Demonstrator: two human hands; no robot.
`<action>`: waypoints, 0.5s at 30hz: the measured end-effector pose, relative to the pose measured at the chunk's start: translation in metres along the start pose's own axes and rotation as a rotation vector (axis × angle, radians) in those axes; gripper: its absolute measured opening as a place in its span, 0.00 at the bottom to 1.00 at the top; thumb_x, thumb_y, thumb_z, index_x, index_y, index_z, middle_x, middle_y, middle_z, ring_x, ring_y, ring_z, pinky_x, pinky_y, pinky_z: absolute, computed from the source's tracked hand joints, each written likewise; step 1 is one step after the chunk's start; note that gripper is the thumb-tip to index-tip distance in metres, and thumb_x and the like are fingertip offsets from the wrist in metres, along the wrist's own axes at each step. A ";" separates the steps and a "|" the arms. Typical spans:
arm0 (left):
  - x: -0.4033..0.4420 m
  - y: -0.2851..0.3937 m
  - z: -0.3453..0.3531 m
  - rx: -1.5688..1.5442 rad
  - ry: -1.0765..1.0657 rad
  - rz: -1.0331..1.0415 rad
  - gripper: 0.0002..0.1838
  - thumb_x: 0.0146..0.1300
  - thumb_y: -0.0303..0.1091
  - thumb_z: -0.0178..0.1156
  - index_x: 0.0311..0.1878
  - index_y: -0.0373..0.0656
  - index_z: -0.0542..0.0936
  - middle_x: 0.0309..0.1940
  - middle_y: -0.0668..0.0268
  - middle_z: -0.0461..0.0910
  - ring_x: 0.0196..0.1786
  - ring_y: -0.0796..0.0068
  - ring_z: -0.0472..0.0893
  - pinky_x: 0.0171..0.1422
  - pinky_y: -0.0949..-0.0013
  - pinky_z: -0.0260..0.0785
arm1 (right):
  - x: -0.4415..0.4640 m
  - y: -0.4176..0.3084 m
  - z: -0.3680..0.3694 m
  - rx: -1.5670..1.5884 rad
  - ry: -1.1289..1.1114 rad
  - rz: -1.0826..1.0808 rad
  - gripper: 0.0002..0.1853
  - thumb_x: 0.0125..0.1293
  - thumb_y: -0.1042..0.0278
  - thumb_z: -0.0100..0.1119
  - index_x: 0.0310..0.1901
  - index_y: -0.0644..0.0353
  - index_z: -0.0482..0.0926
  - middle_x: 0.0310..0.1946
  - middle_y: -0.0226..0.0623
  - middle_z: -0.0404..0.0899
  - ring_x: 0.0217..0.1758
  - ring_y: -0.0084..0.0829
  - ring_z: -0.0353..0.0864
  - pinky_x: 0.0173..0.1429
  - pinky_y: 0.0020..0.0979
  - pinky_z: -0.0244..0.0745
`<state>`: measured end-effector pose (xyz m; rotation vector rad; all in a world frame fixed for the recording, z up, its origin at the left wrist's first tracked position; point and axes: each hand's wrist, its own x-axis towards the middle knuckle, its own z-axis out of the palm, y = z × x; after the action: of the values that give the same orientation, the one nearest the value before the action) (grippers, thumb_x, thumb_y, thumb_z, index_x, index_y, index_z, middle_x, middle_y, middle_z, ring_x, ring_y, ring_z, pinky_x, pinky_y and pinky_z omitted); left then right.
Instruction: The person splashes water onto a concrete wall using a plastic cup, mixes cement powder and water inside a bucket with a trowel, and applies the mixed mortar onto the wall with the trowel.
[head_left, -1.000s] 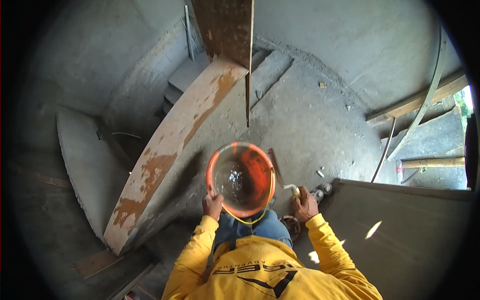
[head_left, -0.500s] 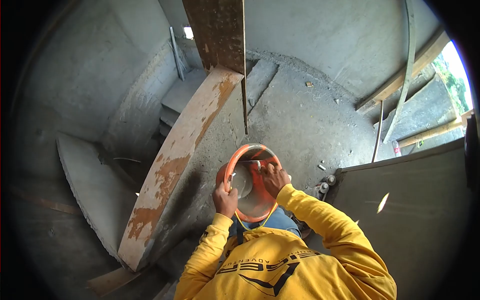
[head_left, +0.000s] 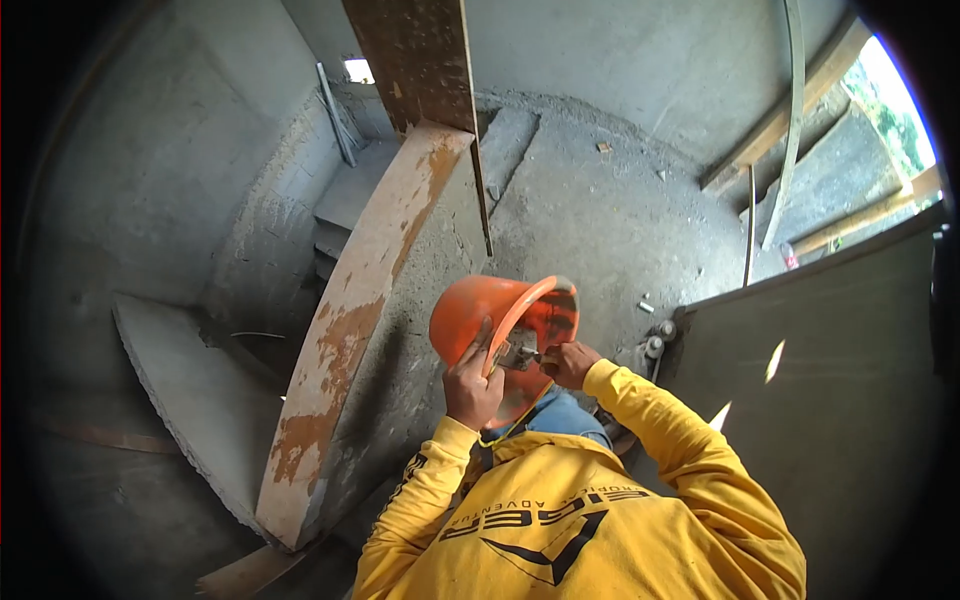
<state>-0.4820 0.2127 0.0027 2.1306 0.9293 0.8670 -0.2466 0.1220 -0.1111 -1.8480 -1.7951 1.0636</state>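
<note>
An orange plastic bucket (head_left: pixel 480 304) is tipped on its side above my lap, its mouth turned to the right. My left hand (head_left: pixel 473 388) grips its near side at the rim, fingers spread along the outer wall and thumb by the edge. In the bucket's mouth, my right hand (head_left: pixel 571 364) is closed around the handle of what looks like a small trowel (head_left: pixel 521 350). Its grey metal part shows against the stained inside wall; the rest is hard to make out. A yellow cord (head_left: pixel 517 428) hangs from the bucket near my jeans.
A long plaster-smeared wooden board (head_left: pixel 345 300) caps the low wall on my left. A dark upright panel (head_left: pixel 415 60) stands at its far end. Concrete steps (head_left: pixel 345 205) lie beyond. Several bottle-like items (head_left: pixel 655 345) sit by a grey ledge (head_left: pixel 800 330) on the right.
The bucket has tipped from mouth-up to lying over toward the right. My left hand has shifted along its side, and my right hand has moved slightly right and lower with the trowel.
</note>
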 end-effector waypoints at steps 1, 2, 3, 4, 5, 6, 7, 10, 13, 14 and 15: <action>0.004 0.003 -0.003 -0.017 0.010 0.001 0.28 0.55 0.22 0.58 0.63 0.33 0.79 0.67 0.50 0.77 0.60 0.48 0.83 0.57 0.58 0.80 | 0.002 0.007 0.012 0.053 -0.006 -0.032 0.14 0.65 0.57 0.62 0.44 0.59 0.85 0.38 0.50 0.86 0.44 0.55 0.85 0.49 0.49 0.80; 0.009 0.006 -0.006 -0.035 0.020 0.003 0.28 0.55 0.22 0.58 0.63 0.34 0.79 0.67 0.50 0.77 0.60 0.48 0.83 0.57 0.58 0.80 | 0.001 0.003 0.018 0.091 0.010 -0.034 0.15 0.66 0.57 0.62 0.44 0.60 0.85 0.38 0.50 0.86 0.44 0.55 0.85 0.48 0.48 0.80; 0.013 0.009 -0.009 -0.059 0.060 -0.024 0.24 0.55 0.23 0.58 0.58 0.33 0.82 0.59 0.47 0.82 0.53 0.44 0.85 0.53 0.56 0.80 | 0.000 -0.002 0.025 0.131 0.025 -0.033 0.15 0.66 0.57 0.63 0.44 0.60 0.85 0.38 0.51 0.86 0.43 0.55 0.86 0.48 0.48 0.80; 0.013 0.007 -0.011 -0.042 0.065 -0.045 0.21 0.54 0.23 0.58 0.54 0.32 0.82 0.53 0.47 0.83 0.49 0.44 0.85 0.51 0.55 0.79 | 0.001 -0.006 0.029 0.166 0.043 -0.035 0.15 0.67 0.56 0.63 0.45 0.60 0.85 0.38 0.51 0.86 0.43 0.55 0.86 0.48 0.48 0.80; 0.013 0.001 -0.016 -0.025 0.071 -0.067 0.19 0.54 0.23 0.58 0.50 0.32 0.83 0.48 0.47 0.84 0.46 0.44 0.85 0.48 0.54 0.78 | 0.000 -0.014 0.028 0.206 0.013 0.011 0.16 0.68 0.57 0.62 0.47 0.61 0.85 0.37 0.50 0.86 0.41 0.52 0.86 0.47 0.46 0.79; 0.014 -0.006 -0.019 -0.008 0.081 -0.088 0.16 0.54 0.23 0.58 0.46 0.31 0.83 0.42 0.46 0.85 0.42 0.43 0.85 0.46 0.53 0.77 | -0.001 -0.023 0.023 0.243 -0.017 0.054 0.16 0.70 0.58 0.61 0.49 0.61 0.84 0.37 0.49 0.85 0.40 0.49 0.85 0.47 0.45 0.79; 0.015 -0.016 -0.018 -0.018 0.102 -0.082 0.11 0.54 0.25 0.57 0.40 0.31 0.82 0.33 0.47 0.81 0.34 0.42 0.81 0.40 0.52 0.73 | -0.002 -0.031 0.018 0.280 -0.050 0.096 0.16 0.71 0.59 0.60 0.52 0.62 0.84 0.36 0.48 0.85 0.38 0.47 0.85 0.47 0.43 0.79; 0.011 -0.036 -0.012 -0.020 0.125 -0.273 0.10 0.54 0.26 0.57 0.38 0.31 0.80 0.28 0.48 0.78 0.29 0.45 0.77 0.37 0.53 0.71 | -0.008 -0.044 0.011 0.396 0.013 0.113 0.20 0.71 0.52 0.61 0.51 0.63 0.83 0.32 0.54 0.84 0.34 0.51 0.86 0.44 0.46 0.79; 0.006 -0.063 0.002 -0.144 0.260 -0.392 0.12 0.53 0.26 0.58 0.40 0.29 0.80 0.25 0.56 0.78 0.28 0.64 0.76 0.37 0.59 0.72 | -0.018 -0.048 0.003 0.445 0.066 0.084 0.22 0.72 0.52 0.60 0.52 0.65 0.81 0.28 0.49 0.83 0.26 0.44 0.83 0.38 0.43 0.79; 0.004 -0.071 0.005 -0.179 0.296 -0.435 0.13 0.53 0.26 0.58 0.40 0.28 0.80 0.25 0.58 0.79 0.28 0.68 0.76 0.37 0.60 0.72 | -0.022 -0.051 -0.002 0.496 0.054 0.140 0.21 0.72 0.52 0.61 0.52 0.65 0.81 0.27 0.47 0.82 0.25 0.41 0.82 0.36 0.41 0.78; 0.002 -0.077 0.008 -0.242 0.328 -0.508 0.12 0.53 0.24 0.56 0.39 0.27 0.79 0.26 0.68 0.74 0.30 0.78 0.71 0.35 0.66 0.69 | -0.028 -0.055 -0.009 0.547 0.041 0.196 0.21 0.72 0.52 0.61 0.51 0.66 0.81 0.27 0.44 0.81 0.23 0.37 0.81 0.34 0.39 0.77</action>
<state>-0.5027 0.2530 -0.0598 1.4713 1.3768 1.0108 -0.2767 0.1050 -0.0589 -1.6982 -1.1536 1.4043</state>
